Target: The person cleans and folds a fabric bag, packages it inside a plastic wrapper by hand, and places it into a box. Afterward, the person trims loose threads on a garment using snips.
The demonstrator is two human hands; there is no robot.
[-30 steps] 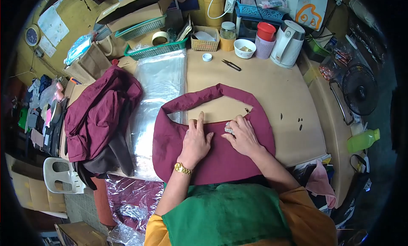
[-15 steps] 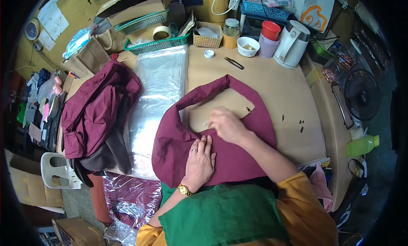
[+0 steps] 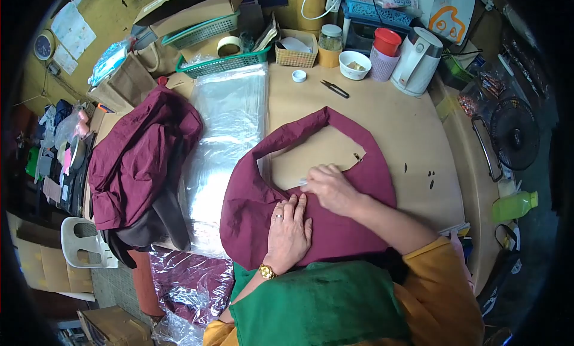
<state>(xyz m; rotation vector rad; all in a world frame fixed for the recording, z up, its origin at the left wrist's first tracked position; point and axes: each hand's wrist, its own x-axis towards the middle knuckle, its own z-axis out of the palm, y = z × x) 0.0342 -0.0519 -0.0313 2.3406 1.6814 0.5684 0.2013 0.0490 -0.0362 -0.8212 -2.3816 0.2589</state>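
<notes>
A maroon fabric shoulder bag [image 3: 359, 217] lies flat on the table before me, its strap looped away from me. My left hand [image 3: 288, 233] rests on the bag with fingers stretched out, the fingertips at the edge of its opening. Just above and to the right, my right hand [image 3: 330, 190] is closed, fingers pinched together at that opening's edge. A small whitish thing [image 3: 304, 181] shows at its fingertips, too small to name. A dark metal clasp [image 3: 359, 157] sits at the right side of the opening.
Thread snips [image 3: 335, 89] and a white cap [image 3: 299, 76] lie beyond the bag. Clear plastic bags [image 3: 227, 119] and a heap of maroon fabric [image 3: 140, 160] are to the left. A bowl [image 3: 354, 65], a kettle [image 3: 417, 62] and baskets line the back; a fan [image 3: 513, 133] stands right.
My right hand has shifted slightly along the bag's opening, staying closed. My left hand stays flat on the fabric. The whole view has shifted a little to the right.
</notes>
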